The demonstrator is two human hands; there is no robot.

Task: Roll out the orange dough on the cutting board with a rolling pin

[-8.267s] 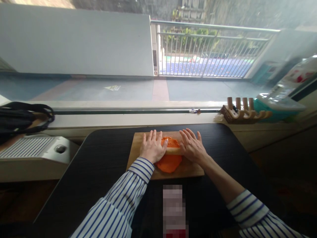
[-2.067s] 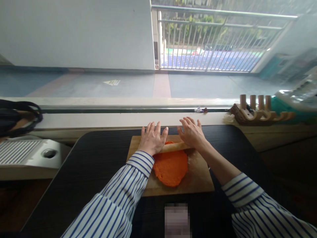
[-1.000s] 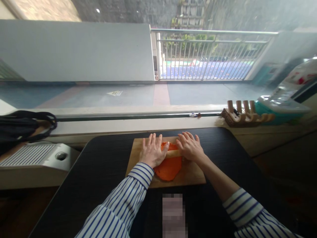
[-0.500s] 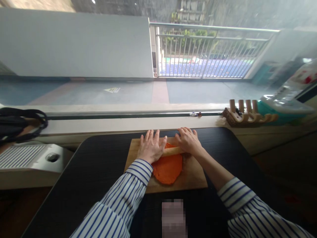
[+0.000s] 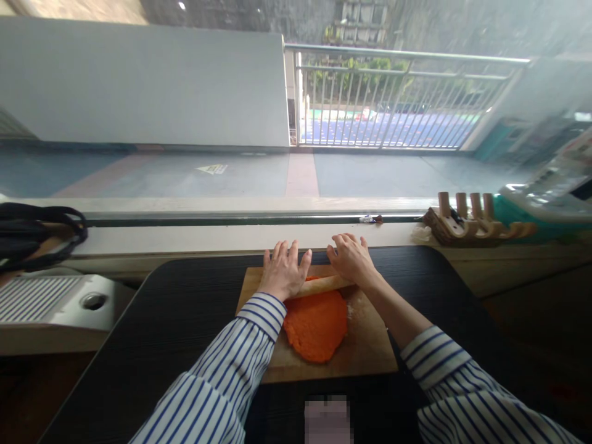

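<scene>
A flattened sheet of orange dough lies on a wooden board, with a rough rim toward me. Across its far part rests a pale wooden rolling pin. My left hand presses on the pin's left end, palm down, fingers stretched out and spread. On the right end lies my right hand, its fingers also extended past the pin rather than wrapped round it. Both palms hide the pin's ends. Pale floury specks show on the board right of the dough.
The board lies on a black table. Behind it runs a white windowsill below the glass. At right on the sill stand a wooden rack and a teal container. Black straps and a white slatted unit are at left.
The board and dough appear lower in view, and more dough shows on my side of the pin. Both hands remain on the pin, nearer the board's far edge. The view has shifted slightly.
</scene>
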